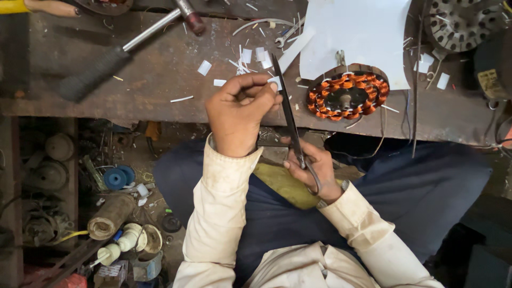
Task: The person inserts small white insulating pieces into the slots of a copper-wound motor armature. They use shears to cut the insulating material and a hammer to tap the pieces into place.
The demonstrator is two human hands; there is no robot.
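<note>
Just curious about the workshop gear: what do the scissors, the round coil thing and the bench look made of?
Scissors: dark, dull metal, probably steel.
Coil: shiny orange windings, likely copper wire, around a grey metal core.
Bench: worn, brownish, rusty-looking surface; metal or wood, hard to tell.

You're looking at a copper-wound stator (348, 95) sitting beside a hammer (120, 50) lying on the worn workbench (160, 80).
</note>
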